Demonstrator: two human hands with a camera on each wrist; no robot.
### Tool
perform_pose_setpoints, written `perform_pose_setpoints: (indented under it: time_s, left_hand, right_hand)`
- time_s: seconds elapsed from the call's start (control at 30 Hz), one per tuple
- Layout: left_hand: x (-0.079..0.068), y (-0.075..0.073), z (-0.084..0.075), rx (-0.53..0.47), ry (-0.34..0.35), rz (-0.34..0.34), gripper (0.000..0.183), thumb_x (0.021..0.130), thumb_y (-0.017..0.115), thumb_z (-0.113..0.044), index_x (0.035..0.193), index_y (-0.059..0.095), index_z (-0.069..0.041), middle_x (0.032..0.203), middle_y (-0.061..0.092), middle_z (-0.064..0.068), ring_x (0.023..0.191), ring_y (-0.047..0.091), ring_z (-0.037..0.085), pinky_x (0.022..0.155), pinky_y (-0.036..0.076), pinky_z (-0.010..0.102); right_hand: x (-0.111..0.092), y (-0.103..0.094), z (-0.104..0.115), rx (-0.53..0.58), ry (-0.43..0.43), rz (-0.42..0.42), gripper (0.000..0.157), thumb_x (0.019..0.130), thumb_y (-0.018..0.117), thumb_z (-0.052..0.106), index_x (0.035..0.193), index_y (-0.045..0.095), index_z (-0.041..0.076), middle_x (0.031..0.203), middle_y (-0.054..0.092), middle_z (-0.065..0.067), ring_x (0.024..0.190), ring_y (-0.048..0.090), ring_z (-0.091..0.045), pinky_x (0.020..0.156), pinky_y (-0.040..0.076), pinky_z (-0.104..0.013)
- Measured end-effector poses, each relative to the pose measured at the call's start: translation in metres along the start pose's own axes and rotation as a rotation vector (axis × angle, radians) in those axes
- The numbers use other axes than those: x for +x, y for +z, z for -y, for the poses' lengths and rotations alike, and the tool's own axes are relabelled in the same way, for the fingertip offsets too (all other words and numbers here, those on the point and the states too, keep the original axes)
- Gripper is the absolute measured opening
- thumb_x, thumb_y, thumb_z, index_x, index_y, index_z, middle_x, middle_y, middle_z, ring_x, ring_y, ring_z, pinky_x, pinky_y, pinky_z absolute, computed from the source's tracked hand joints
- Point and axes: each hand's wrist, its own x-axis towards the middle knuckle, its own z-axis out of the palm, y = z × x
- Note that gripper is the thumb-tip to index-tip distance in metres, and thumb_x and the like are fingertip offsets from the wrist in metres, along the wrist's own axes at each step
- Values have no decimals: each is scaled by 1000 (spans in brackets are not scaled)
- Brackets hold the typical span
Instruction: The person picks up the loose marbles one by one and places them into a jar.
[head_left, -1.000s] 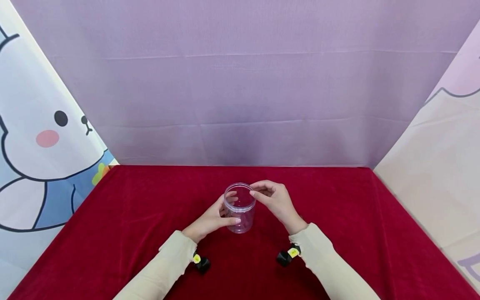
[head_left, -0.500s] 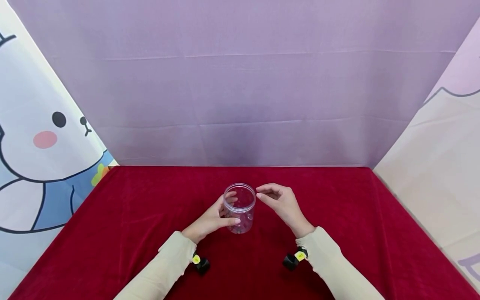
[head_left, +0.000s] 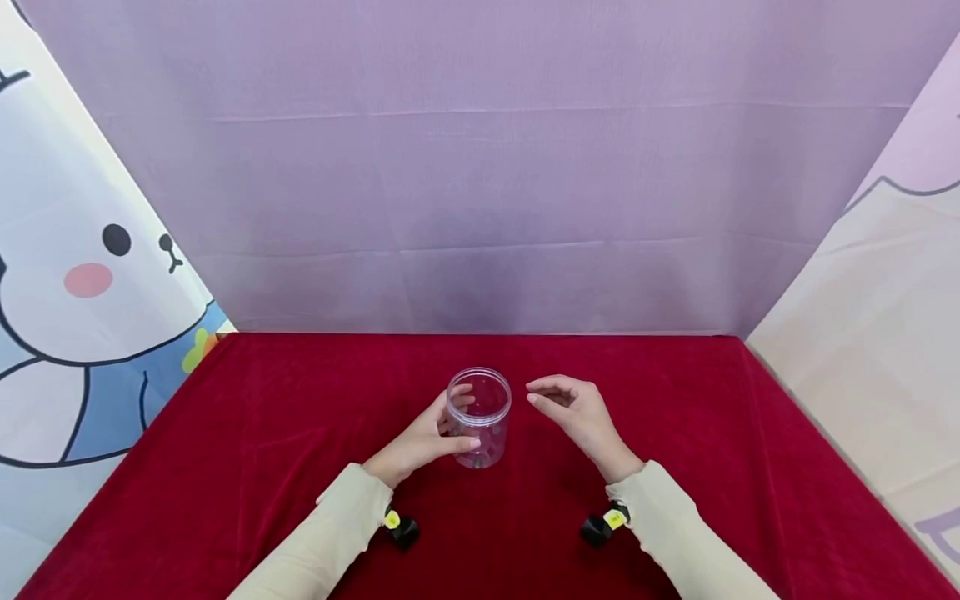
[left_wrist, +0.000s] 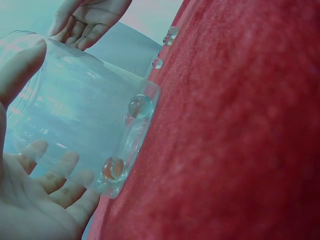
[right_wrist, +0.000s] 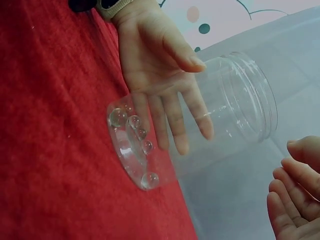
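With the fingers of the left hand (head_left: 420,440) curled round the clear jar (head_left: 491,435), holds it upright on the red-covered worktop (head_left: 217,475), probably against tipping (open-mouthed, with glass marbles (right_wrist: 134,121) at the bottom). To its right, hovers with the right hand (head_left: 583,421) loosely bent, thumb and fingertips apart, gripping nothing visible, perhaps for easy reach.

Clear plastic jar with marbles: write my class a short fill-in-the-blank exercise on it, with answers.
Of the left hand and right hand, only the ____ one holds the clear plastic jar.
The marbles inside the jar lie at its ____ (top or bottom).
The tablecloth is ____ in colour.

Answers: left; bottom; red.
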Motion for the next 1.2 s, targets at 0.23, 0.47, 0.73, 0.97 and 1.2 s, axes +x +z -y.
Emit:
perform_pose_setpoints:
  time_s: [0.23, 0.47, 0.73, 0.97, 1.2]
  left_hand:
    - [-1, -1, 0, 2, 4, 1, 77, 83, 73, -21, 145, 27, -28, 147, 34, 5, 137, 29, 30, 108, 30, 51]
    - [-1, -1, 1, 6, 13, 5, 78, 84, 72, -20, 146, 26, -24, 148, 33, 6, 137, 28, 29, 108, 29, 50]
    - [3, -1, 1, 13, 36, 16, 80, 84, 71, -19, 148, 22, -15, 149, 31, 13, 137, 28, 31, 110, 24, 53]
    - [3, -1, -1, 8, 35, 23, 79, 85, 70, -17, 148, 21, -14, 150, 30, 13, 138, 27, 31, 111, 20, 53]
    - [5, 0, 0, 9, 34, 21, 80, 85, 71, -17, 148, 21, -14, 149, 31, 14, 137, 29, 30, 111, 21, 52]
  right_hand:
    - [-2, -5, -9, 11, 13, -7, 25, 85, 70, 14, 106, 68, 0, 102, 69, -16, 87, 65, -17, 77, 52, -23]
    - [-13, -12, 10, -11, 59, 16, 22, 87, 66, 7, 107, 67, -2, 106, 66, -23, 92, 63, -37, 75, 51, -23]
    - [-18, -21, 3, -71, 94, 12, 22, 86, 67, 7, 107, 67, -1, 106, 67, -20, 88, 64, -30, 74, 51, -23]
    - [-21, -31, -8, -113, 124, 24, 23, 87, 66, 8, 109, 66, 0, 110, 64, -23, 87, 63, -26, 72, 51, -26]
    - [-21, -41, -38, -103, 164, 23, 29, 86, 69, 13, 112, 65, -1, 107, 67, -18, 86, 62, -36, 63, 52, -30]
